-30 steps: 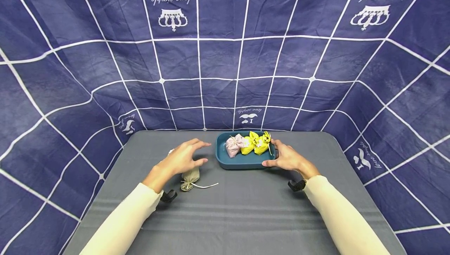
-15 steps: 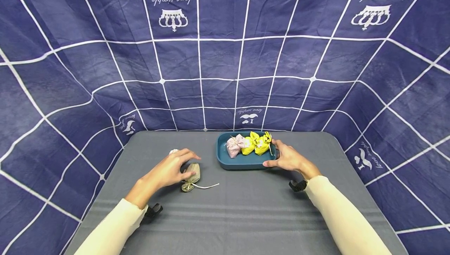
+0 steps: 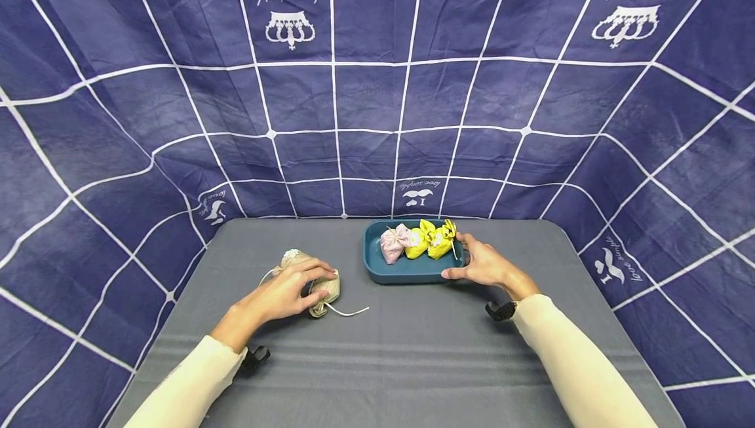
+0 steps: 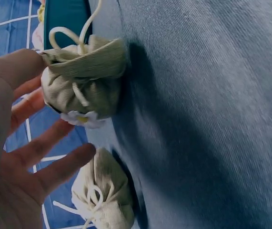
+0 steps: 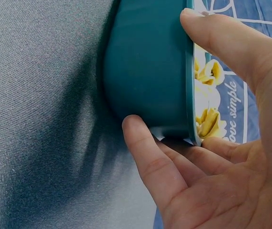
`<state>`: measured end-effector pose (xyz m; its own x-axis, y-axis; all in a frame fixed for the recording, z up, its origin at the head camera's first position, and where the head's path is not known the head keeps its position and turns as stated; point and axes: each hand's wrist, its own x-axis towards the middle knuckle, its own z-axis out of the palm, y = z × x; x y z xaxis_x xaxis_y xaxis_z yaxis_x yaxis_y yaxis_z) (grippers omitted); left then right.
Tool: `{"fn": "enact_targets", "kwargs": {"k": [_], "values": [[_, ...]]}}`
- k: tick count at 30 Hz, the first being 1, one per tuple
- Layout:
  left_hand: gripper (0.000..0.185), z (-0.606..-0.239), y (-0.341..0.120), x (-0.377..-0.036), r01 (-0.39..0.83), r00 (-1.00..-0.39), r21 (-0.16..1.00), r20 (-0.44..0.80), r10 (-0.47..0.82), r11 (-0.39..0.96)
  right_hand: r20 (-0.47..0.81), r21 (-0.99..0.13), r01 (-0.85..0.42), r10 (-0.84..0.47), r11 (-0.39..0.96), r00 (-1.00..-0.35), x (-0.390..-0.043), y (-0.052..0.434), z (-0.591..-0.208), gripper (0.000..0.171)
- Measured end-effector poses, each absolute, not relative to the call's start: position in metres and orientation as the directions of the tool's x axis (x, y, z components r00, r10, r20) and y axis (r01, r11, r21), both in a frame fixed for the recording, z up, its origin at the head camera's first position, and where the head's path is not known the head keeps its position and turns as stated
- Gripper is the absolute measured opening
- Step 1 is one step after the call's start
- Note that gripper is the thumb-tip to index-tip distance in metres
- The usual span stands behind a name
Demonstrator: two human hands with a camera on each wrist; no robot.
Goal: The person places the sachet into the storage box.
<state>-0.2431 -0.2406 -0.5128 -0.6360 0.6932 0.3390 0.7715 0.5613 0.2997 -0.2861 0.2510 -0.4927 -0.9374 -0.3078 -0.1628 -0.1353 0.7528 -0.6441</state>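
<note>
My left hand (image 3: 283, 293) reaches over a beige drawstring pouch (image 3: 330, 289) on the grey table. In the left wrist view the pouch (image 4: 85, 81) sits between the thumb and the first fingers of that hand (image 4: 16, 157), which pinch it. A second beige pouch (image 3: 293, 259) lies just behind, below the little finger in the left wrist view (image 4: 105, 188). My right hand (image 3: 480, 265) grips the right end of a teal tray (image 3: 407, 272), thumb on the rim and fingers against the wall (image 5: 147, 67). Inside lie a pink pouch (image 3: 392, 244) and two yellow pouches (image 3: 430, 241).
The grey table (image 3: 413, 349) runs bare toward me, with its front and side edges close. A blue cloth backdrop (image 3: 377, 87) with white grid lines closes off the back and both sides.
My left hand has drawn back from beside the tray and come down onto the nearer beige pouch. That uncovered the second pouch behind it. The right hand and tray have stayed put.
</note>
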Motion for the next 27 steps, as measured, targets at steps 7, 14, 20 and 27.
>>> {"fn": "enact_targets", "kwargs": {"k": [7, 14, 20, 27], "values": [[0.038, -0.508, -0.224, -0.245, 0.713, -0.688, 0.397, 0.236, 0.686, 0.578, -0.171, -0.642, -0.131, -0.307, 0.756, -0.936, -0.287, 0.251, -0.492, 0.119], [0.038, -0.508, -0.216, -0.243, 0.660, -0.740, 0.373, 0.174, 0.650, 0.652, -0.172, -0.640, -0.134, -0.311, 0.756, -0.935, -0.286, 0.251, -0.492, 0.118], [0.043, -0.510, -0.218, -0.239, 0.622, -0.776, 0.325, 0.140, 0.615, 0.712, -0.168, -0.639, -0.134, -0.308, 0.758, -0.937, -0.287, 0.251, -0.493, 0.118], [0.055, -0.509, -0.215, -0.237, 0.663, -0.748, 0.263, 0.184, 0.638, 0.701, -0.169, -0.635, -0.132, -0.304, 0.761, -0.938, -0.286, 0.251, -0.492, 0.119]]}}
